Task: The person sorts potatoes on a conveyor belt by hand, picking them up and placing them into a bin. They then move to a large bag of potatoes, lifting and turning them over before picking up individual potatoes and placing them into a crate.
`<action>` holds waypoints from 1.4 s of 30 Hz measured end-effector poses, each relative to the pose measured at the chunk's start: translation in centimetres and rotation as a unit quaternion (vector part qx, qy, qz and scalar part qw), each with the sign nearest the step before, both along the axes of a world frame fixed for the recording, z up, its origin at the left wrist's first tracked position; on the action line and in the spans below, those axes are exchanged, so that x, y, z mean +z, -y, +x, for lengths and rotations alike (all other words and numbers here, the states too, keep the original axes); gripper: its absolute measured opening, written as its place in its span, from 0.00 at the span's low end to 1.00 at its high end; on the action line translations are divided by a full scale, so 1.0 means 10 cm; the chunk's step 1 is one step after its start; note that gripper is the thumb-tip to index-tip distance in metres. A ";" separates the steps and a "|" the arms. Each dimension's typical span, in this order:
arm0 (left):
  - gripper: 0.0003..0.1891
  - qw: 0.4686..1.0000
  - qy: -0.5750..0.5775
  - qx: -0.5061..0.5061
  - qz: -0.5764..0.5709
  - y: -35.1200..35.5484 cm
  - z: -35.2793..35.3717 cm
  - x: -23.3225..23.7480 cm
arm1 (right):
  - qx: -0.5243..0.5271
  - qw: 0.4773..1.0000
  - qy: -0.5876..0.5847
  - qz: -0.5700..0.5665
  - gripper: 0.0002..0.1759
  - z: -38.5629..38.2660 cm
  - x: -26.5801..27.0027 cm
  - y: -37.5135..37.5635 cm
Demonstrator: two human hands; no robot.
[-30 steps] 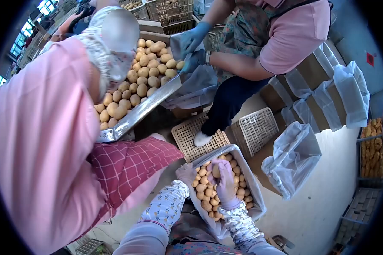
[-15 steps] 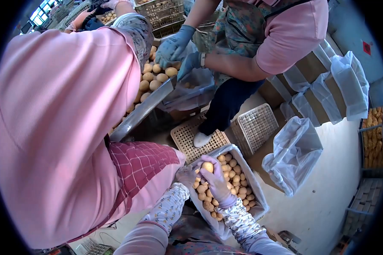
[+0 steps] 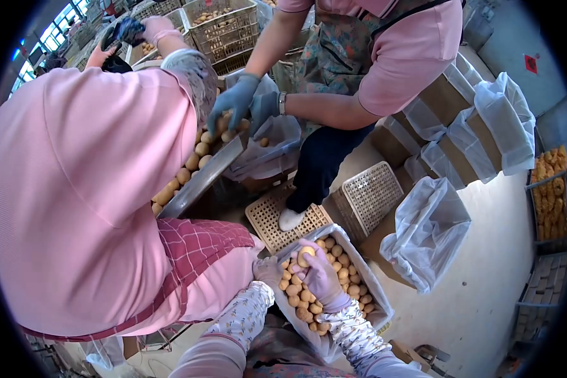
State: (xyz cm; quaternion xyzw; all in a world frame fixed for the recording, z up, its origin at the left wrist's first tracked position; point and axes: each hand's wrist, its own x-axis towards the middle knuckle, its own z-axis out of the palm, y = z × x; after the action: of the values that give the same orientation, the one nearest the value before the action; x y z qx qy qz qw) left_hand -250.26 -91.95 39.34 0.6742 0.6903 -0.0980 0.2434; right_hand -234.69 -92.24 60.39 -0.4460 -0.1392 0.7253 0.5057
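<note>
In the head view, two bare hands of the wearer show at bottom centre. The right hand [image 3: 322, 281] has its fingers closed around one round tan potato [image 3: 306, 256], raised over the upper left part of one plastic-lined box [image 3: 365, 268]. The left hand [image 3: 268, 273] is at that box's upper left corner; whether it grips the rim I cannot tell. The potatoes inside overlap too much to count.

Two co-workers in pink shirts are in view: one fills the left side, the other, with two blue gloves [image 3: 234, 101], reaches into one tray [image 3: 209, 175] at upper centre. Two slatted baskets [image 3: 373, 196] are at centre, one beneath a white shoe [image 3: 290, 219]. One open lined carton [image 3: 426, 233] stands right of centre.

Compared with half a second ago, the right hand again holds a potato, the blue gloves are further left, and more crates [image 3: 223, 31] show at the top.
</note>
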 end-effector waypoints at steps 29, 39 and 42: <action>0.13 0.998 0.056 0.015 -0.018 0.21 0.00 -0.99 | 0.075 0.995 -0.026 -0.054 0.23 -0.14 -0.07 -0.25; 0.13 0.994 0.022 0.058 -0.092 -0.09 0.10 0.33 | 0.134 0.841 0.313 0.420 0.17 -0.49 1.18 -3.51; 0.12 0.996 0.017 0.048 -0.075 -0.05 0.05 0.06 | 0.112 0.883 0.218 0.400 0.17 -0.69 1.32 -3.52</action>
State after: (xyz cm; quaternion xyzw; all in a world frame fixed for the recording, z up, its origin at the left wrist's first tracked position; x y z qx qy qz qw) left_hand -249.74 -91.50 39.96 0.6217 0.7086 -0.1261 0.3091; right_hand -241.58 -57.02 73.62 -0.3346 -0.5732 0.5440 0.5133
